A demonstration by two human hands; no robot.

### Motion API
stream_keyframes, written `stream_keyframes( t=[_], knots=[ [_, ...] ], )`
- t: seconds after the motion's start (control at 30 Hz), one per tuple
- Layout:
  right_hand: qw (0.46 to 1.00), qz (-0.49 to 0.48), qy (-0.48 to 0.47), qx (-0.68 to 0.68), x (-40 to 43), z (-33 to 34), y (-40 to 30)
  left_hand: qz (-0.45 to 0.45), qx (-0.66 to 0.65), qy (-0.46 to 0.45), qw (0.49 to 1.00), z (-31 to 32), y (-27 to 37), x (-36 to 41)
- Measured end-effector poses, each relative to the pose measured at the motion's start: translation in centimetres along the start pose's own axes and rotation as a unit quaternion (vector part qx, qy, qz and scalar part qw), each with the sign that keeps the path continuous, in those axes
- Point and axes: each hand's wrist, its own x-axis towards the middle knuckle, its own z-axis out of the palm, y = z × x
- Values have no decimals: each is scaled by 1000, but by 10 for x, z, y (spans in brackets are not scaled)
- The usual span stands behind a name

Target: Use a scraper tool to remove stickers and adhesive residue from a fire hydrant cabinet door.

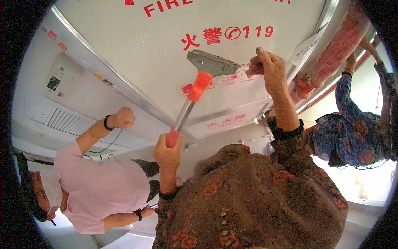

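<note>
My left hand grips the red lower end of a long-handled scraper. This scraper has a metal tube shaft, an orange collar and a wide grey metal blade head, tilted up and to the right. Its head is in front of a white fire-equipment cabinet door with red writing and small pictograms; whether the blade touches the door cannot be told. My right hand is raised just right of the blade's corner, fingers curled and thumb up. Whether anything small is between those fingers is unclear.
At left stands a person in a pink shirt, one blurred fist raised beside a wall panel with a vent grille. A thick red pipe runs at right, near a paper sheet. Behind it, another person in a patterned top reaches up.
</note>
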Motion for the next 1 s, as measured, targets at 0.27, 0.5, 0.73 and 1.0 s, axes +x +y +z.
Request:
stream_keyframes(
  t=[0.27,0.5,0.73,1.0],
  knots=[
    [955,-168,-57,-238,-14,25,-31,62,56,-5,996,3,-6,0],
    [959,-41,-178,-217,-20,37,-32,93,70,-32,993,7,-12,-10],
    [967,-97,-133,-195,-15,28,-23,111,102,-42,988,0,-13,-21],
    [986,-62,-77,-131,-2,19,-27,-67,35,-21,997,-3,-15,-19]
  ],
)
